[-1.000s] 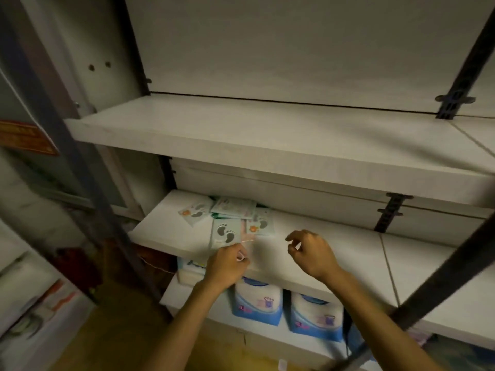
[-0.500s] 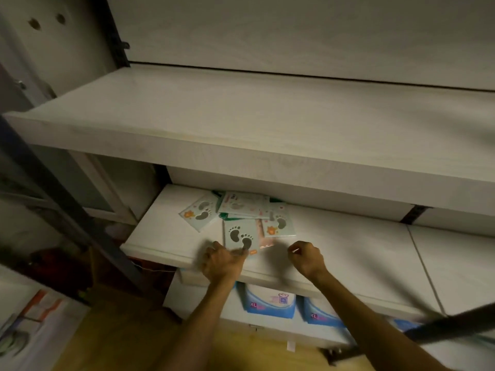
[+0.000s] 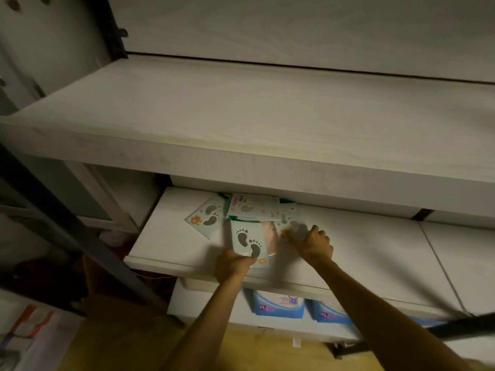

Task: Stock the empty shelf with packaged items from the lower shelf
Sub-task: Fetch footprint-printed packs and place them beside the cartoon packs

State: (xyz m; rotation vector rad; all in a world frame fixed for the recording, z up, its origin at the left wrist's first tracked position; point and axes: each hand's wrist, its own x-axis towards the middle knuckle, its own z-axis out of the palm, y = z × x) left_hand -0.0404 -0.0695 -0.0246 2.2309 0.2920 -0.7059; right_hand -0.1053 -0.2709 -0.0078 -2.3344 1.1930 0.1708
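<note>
Several flat pale-green packets printed with footprints lie in a loose pile on the lower white shelf (image 3: 171, 245). My left hand (image 3: 232, 264) pinches the bottom edge of the front packet (image 3: 247, 242) at the shelf's front lip. My right hand (image 3: 316, 243) is closed on the lower corner of the right-hand packet (image 3: 292, 223). Another packet (image 3: 207, 214) lies at the left of the pile, and one more packet (image 3: 250, 208) sits behind, partly under the board above. The wide upper shelf (image 3: 241, 108) holds nothing.
Blue diaper packs marked XL (image 3: 278, 307) stand on the shelf below. A dark metal upright (image 3: 67, 223) slants across the left, and a dark bar (image 3: 460, 326) crosses the lower right. Printed cartons (image 3: 29, 341) rest on the floor at the left.
Both hands have moved forward onto the packets: the left now pinches the front one, and the right has reached up and closed on the right-hand one. The view has moved closer.
</note>
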